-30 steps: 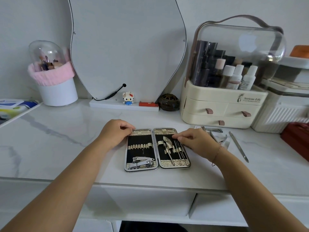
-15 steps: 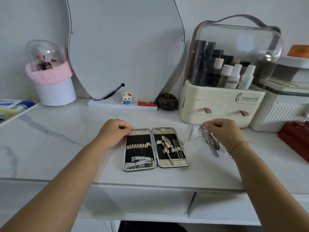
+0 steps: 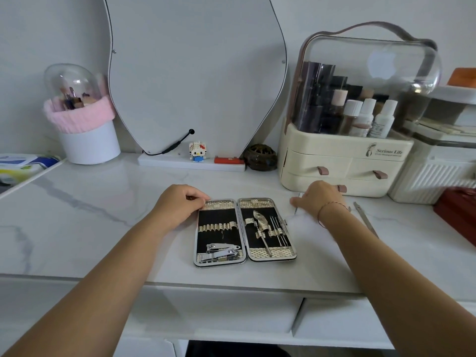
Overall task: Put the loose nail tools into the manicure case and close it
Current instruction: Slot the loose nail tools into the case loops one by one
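The manicure case [image 3: 270, 253] lies open and flat on the marble top, near its front edge. Two nail clippers [image 3: 221, 251] sit in its left half, and several thin tools [image 3: 265, 228] are strapped in its right half. My left hand [image 3: 180, 203] holds the case's far left corner with curled fingers. My right hand [image 3: 318, 199] is just right of the case, fingers curled down, pinching a thin pointed tool [image 3: 296, 210] whose tip shows under the thumb. One long loose metal tool [image 3: 365, 220] lies further right. Any other loose tools are hidden under my right wrist.
A cream cosmetics organiser [image 3: 342, 161] with a clear lid stands right behind my right hand. A dark red box [image 3: 458, 210] sits at the far right. The mirror [image 3: 195, 73], a small toy figure [image 3: 197, 151] and a white brush holder [image 3: 87, 140] line the back.
My right hand left the case's right half, went right to the loose tools, and has now come back left toward the case edge. My left hand and the case stayed put.
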Demonstrator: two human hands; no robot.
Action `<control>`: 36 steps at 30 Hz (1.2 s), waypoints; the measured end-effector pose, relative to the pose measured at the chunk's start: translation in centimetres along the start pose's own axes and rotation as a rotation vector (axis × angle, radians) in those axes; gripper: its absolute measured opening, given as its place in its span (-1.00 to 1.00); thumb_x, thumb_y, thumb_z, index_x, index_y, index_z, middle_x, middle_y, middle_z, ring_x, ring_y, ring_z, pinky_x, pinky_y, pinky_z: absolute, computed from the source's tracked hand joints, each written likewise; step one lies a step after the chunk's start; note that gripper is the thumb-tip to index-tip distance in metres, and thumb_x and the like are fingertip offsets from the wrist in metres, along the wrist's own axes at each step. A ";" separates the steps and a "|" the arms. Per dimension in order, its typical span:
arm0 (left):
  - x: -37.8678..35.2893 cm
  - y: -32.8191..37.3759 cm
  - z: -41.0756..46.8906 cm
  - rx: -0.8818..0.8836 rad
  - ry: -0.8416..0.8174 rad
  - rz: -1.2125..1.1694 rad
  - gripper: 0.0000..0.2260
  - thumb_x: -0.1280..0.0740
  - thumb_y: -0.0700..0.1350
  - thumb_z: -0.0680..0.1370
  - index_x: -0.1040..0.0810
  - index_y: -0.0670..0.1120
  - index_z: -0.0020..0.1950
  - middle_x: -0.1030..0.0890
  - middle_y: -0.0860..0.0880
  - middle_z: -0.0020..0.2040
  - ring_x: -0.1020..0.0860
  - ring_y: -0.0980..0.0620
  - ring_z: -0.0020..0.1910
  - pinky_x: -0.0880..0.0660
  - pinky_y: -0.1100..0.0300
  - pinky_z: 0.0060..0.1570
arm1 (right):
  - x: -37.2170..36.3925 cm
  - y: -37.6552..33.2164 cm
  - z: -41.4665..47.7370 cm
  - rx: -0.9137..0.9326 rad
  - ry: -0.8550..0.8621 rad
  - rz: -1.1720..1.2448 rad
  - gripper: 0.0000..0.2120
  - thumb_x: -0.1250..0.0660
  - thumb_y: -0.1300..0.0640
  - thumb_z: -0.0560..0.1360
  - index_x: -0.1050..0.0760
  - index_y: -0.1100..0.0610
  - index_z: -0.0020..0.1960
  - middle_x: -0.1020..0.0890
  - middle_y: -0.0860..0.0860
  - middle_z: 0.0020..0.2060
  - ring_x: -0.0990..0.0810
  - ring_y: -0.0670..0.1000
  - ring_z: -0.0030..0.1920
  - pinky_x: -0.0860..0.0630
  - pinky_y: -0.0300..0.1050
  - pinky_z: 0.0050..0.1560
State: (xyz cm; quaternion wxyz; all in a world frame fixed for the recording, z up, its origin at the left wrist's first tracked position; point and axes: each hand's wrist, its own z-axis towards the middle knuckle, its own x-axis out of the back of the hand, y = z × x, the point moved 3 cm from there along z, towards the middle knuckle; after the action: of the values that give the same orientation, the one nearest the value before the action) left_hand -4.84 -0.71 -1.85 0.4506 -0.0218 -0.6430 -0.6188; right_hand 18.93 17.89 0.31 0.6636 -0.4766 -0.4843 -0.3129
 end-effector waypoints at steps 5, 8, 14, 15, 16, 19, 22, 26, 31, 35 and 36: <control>0.0 -0.1 0.1 0.001 -0.003 -0.016 -0.80 -0.35 -0.20 0.50 -0.64 0.10 -0.19 -0.61 0.16 -0.14 -0.54 0.14 -0.04 -0.38 0.30 -0.10 | 0.5 -0.4 -0.3 -0.006 -0.011 -0.069 -0.71 -0.34 0.08 0.36 -0.33 0.17 -0.44 -0.43 0.04 -0.46 -0.44 0.06 -0.35 -0.24 -0.19 -0.43; -0.1 -0.3 0.2 0.000 -0.002 -0.021 -0.75 -0.36 -0.20 0.50 -0.61 0.16 -0.23 -0.61 0.19 -0.15 -0.55 0.13 -0.03 -0.39 0.26 -0.05 | 0.8 -0.5 -0.8 0.063 -0.031 -0.048 -0.68 -0.30 0.09 0.37 -0.37 0.18 -0.50 -0.44 0.03 -0.58 -0.44 0.00 -0.47 -0.25 -0.21 -0.46; -0.1 -0.4 0.2 0.010 -0.004 -0.015 -0.80 -0.36 -0.18 0.50 -0.63 0.13 -0.19 -0.62 0.14 -0.11 -0.55 0.08 0.02 -0.41 0.20 0.03 | 1.4 -1.7 -3.3 0.157 -0.255 0.744 -0.89 -0.38 0.23 0.44 -0.60 0.23 -0.25 -0.63 0.09 -0.35 -0.41 -0.19 -0.57 -0.35 -0.38 -0.50; -0.1 -0.4 0.3 0.013 -0.003 -0.022 -0.79 -0.36 -0.19 0.50 -0.63 0.13 -0.20 -0.62 0.14 -0.11 -0.55 0.09 0.01 -0.40 0.21 0.02 | 1.3 -2.2 -3.6 0.158 -0.314 0.851 -0.94 -0.38 0.27 0.44 -0.58 0.26 -0.11 -0.63 0.12 -0.33 -0.44 -0.18 -0.55 -0.36 -0.39 -0.51; -0.1 -0.4 0.2 0.015 -0.003 -0.030 -0.79 -0.36 -0.19 0.50 -0.63 0.13 -0.20 -0.62 0.15 -0.12 -0.55 0.09 0.01 -0.40 0.22 0.01 | 1.1 -2.8 -3.8 0.161 -0.371 0.934 -0.84 -0.37 0.30 0.45 -0.53 0.27 0.03 -0.63 0.13 -0.32 -0.47 -0.15 -0.52 -0.38 -0.38 -0.51; -0.1 -0.4 0.2 0.026 -0.002 -0.030 -0.83 -0.36 -0.18 0.50 -0.66 0.08 -0.16 -0.61 0.16 -0.13 -0.55 0.09 0.00 -0.39 0.24 -0.01 | 0.6 -5.0 -4.5 0.226 -0.547 1.061 -0.58 -0.31 0.33 0.48 -0.32 0.07 0.28 -0.61 0.10 -0.39 -0.54 -0.05 -0.41 -0.49 -0.31 -0.41; -0.1 -0.5 0.3 0.037 -0.003 -0.030 -0.86 -0.36 -0.18 0.50 -0.67 0.04 -0.11 -0.61 0.15 -0.14 -0.55 0.08 0.00 -0.40 0.23 -0.01 | -0.4 -7.3 -5.3 0.296 -0.644 1.057 -0.56 -0.29 0.35 0.49 -0.34 0.09 0.32 -0.62 0.10 -0.37 -0.58 -0.05 -0.40 -0.57 -0.29 -0.33; -0.1 -0.5 0.4 0.030 -0.004 -0.007 -0.87 -0.36 -0.16 0.50 -0.68 0.04 -0.10 -0.61 0.13 -0.12 -0.55 0.07 0.01 -0.42 0.20 0.00 | -1.8 -9.7 -5.6 0.298 -0.619 1.043 -0.64 -0.30 0.34 0.49 -0.38 0.21 0.27 -0.61 0.14 -0.33 -0.59 -0.07 -0.42 -0.55 -0.30 -0.38; -0.1 -0.5 0.4 0.028 -0.001 0.008 -0.86 -0.37 -0.15 0.49 -0.66 0.09 -0.15 -0.62 0.13 -0.13 -0.56 0.06 0.02 -0.47 0.10 0.11 | -3.3 -11.4 -4.7 0.213 -0.503 0.963 -0.69 -0.34 0.33 0.47 -0.43 0.24 0.20 -0.60 0.12 -0.38 -0.54 -0.10 -0.51 -0.50 -0.33 -0.49; -0.1 -0.5 0.4 0.027 0.003 0.017 -0.87 -0.37 -0.14 0.49 -0.68 0.07 -0.13 -0.61 0.12 -0.12 -0.56 0.06 0.03 -0.47 0.08 0.12 | -3.5 -12.0 -4.3 0.220 -0.470 0.832 -0.75 -0.35 0.28 0.47 -0.47 0.18 0.14 -0.59 0.07 -0.39 -0.44 -0.16 -0.62 -0.36 -0.35 -0.60; -0.1 -0.5 0.4 0.026 0.000 0.023 -0.87 -0.36 -0.14 0.49 -0.68 0.06 -0.10 -0.61 0.12 -0.12 -0.55 0.06 0.03 -0.47 0.08 0.11 | -3.6 -12.0 -4.2 0.226 -0.472 0.822 -0.75 -0.36 0.28 0.46 -0.47 0.18 0.13 -0.59 0.07 -0.39 -0.42 -0.16 -0.64 -0.33 -0.35 -0.62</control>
State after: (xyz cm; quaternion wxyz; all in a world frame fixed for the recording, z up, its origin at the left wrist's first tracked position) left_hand -5.29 -0.47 -2.22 0.4580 -0.0234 -0.6508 -0.6052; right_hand 8.62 9.59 0.59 0.6519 -0.6113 -0.4241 0.1465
